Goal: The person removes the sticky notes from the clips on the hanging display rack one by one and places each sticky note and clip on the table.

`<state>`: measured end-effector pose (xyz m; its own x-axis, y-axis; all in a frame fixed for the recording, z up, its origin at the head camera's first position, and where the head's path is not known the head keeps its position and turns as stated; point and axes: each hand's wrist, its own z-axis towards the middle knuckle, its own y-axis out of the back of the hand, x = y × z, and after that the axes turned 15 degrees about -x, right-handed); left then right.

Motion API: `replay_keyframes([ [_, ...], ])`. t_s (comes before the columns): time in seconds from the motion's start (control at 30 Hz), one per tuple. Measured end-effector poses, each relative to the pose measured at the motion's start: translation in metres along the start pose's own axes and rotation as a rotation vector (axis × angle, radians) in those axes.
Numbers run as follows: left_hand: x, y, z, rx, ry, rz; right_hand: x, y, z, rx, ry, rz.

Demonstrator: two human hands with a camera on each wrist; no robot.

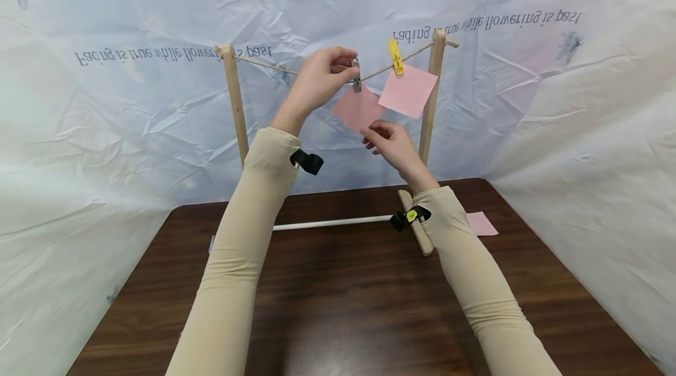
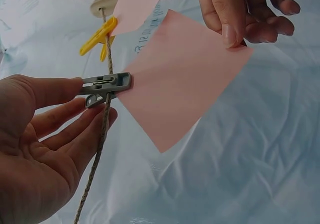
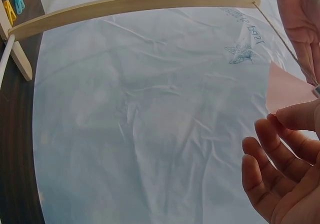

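My left hand [image 1: 319, 80] pinches a grey clothespin [image 2: 107, 84] by its tail, thumb on top and fingers beneath. The clothespin sits across a twine line [image 2: 95, 169], its front end at one corner of a pink square of paper [image 2: 185, 79]. At the opposite, lower corner, my right hand [image 1: 391, 144] holds that paper between thumb and forefinger; its other fingers are loosely bent. Just right of it, a second pink paper [image 1: 409, 91] hangs from the line under a yellow clothespin [image 1: 396, 56].
Two wooden posts [image 1: 236, 106] carry the line, with a white rod [image 1: 333, 223] low between them and a wooden foot [image 1: 417, 229] at the right. Another pink paper [image 1: 482, 223] lies on the brown table. Blue [image 3: 19, 2] and yellow clothespins [image 3: 9, 12] lie by the left post.
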<state>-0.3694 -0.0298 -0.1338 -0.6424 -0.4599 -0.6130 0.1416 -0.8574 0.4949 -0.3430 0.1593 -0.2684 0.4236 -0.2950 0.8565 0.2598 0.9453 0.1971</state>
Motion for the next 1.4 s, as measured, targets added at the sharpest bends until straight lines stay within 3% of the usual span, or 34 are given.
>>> replay_keyframes([
  [0.4,-0.0012,0.0018,-0.0025,-0.012,0.006,-0.026,0.0014,-0.0021,-0.0009,-0.007,-0.001,0.001],
  [0.63,-0.0015,0.0019,-0.0018,-0.018,-0.003,0.006,0.0020,-0.0026,-0.0019,-0.011,0.000,-0.002],
  [0.83,-0.0027,0.0002,-0.0003,-0.013,-0.032,0.025,0.0033,-0.0025,-0.0023,-0.007,-0.015,0.005],
  [1.0,-0.0044,-0.0020,0.0022,-0.027,-0.092,0.002,0.0042,0.0006,-0.0023,-0.004,-0.015,-0.009],
  [1.2,-0.0046,-0.0015,0.0021,-0.087,-0.121,-0.064,0.0035,0.0006,-0.0028,-0.002,-0.010,-0.009],
  [1.4,-0.0054,-0.0003,0.0006,-0.211,-0.155,-0.130,0.0001,-0.0013,-0.0033,0.001,-0.021,0.006],
])
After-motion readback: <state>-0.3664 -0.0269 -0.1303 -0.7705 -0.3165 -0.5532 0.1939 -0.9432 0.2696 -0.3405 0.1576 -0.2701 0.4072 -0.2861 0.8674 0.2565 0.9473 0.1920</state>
